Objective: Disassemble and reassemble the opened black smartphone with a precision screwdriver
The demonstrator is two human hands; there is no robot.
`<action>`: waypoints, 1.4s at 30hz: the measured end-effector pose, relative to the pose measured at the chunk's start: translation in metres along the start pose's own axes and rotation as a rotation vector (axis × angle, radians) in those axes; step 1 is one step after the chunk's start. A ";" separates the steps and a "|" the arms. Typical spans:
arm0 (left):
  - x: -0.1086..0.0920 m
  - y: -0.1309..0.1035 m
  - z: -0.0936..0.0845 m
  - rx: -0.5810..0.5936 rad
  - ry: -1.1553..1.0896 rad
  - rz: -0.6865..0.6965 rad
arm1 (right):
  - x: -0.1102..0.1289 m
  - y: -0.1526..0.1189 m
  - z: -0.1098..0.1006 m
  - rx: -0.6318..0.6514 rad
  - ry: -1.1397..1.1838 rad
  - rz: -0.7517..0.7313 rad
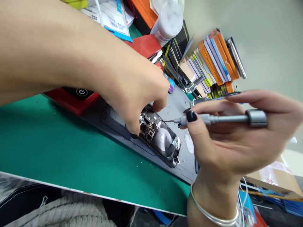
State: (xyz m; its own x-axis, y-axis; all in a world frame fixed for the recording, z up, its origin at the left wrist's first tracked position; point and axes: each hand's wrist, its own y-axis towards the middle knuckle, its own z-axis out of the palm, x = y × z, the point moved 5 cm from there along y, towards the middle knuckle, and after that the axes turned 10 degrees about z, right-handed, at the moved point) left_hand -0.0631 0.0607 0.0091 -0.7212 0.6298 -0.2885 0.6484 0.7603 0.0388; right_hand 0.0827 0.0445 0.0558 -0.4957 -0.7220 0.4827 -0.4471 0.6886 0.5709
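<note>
An opened phone (163,138) lies on a grey work mat (115,126), its camera module and inner parts showing. My left hand (139,94) grips the phone's upper end, thumb on the near edge and bent fingers on the far edge. In my right hand (220,132) is a slim silver screwdriver (215,119), pinched between thumb and fingers with its rear end against the palm. The driver's thin tip reaches the far edge of the phone; whether it touches a screw is too small to tell.
Under the grey mat is a green table mat (71,148). A red device (71,101) sits beneath my left forearm. Further back are a white bottle (169,20), a red box (144,45) and stacked orange cases (220,56). Tiny loose parts dot the grey mat.
</note>
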 end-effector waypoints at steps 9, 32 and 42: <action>-0.001 -0.001 0.001 -0.007 0.018 0.006 | -0.012 -0.002 0.018 0.097 0.231 -0.013; -0.005 -0.003 -0.003 0.035 0.067 -0.018 | -0.008 -0.005 0.013 0.087 0.189 0.044; -0.009 0.002 0.002 0.129 0.110 -0.023 | -0.008 -0.001 0.009 -0.065 0.152 -0.005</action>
State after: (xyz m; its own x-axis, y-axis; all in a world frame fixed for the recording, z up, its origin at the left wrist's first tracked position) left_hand -0.0554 0.0561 0.0101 -0.7541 0.6312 -0.1815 0.6521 0.7525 -0.0922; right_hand 0.0806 0.0502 0.0450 -0.3730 -0.7310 0.5715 -0.3979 0.6824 0.6132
